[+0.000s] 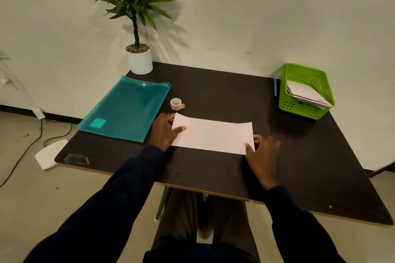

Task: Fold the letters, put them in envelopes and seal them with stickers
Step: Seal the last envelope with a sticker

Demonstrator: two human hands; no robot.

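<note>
Dark-sleeved, both my arms reach over the near edge of the tabletop [213, 92] to the letter [211, 135], which lies flat at its middle as a long white strip. My left hand [164, 132] grips the strip's left end, thumb on top and fingers tucked round the edge. My right hand [263, 151] pinches the near right corner, thumb on the paper; its curled fingers seem to hook the right edge, though the view is too soft to be sure.

Judging by the narrow shape, the sheet has had one fold and needs another before it fits an envelope. No envelope is out: what look like envelopes [307, 94] lie in the green basket [307, 111] at the far right corner. The sticker roll [176, 104] stands just beyond the letter's left end, beside the teal folder [126, 109]. Inserting and sealing are all ahead.
</note>
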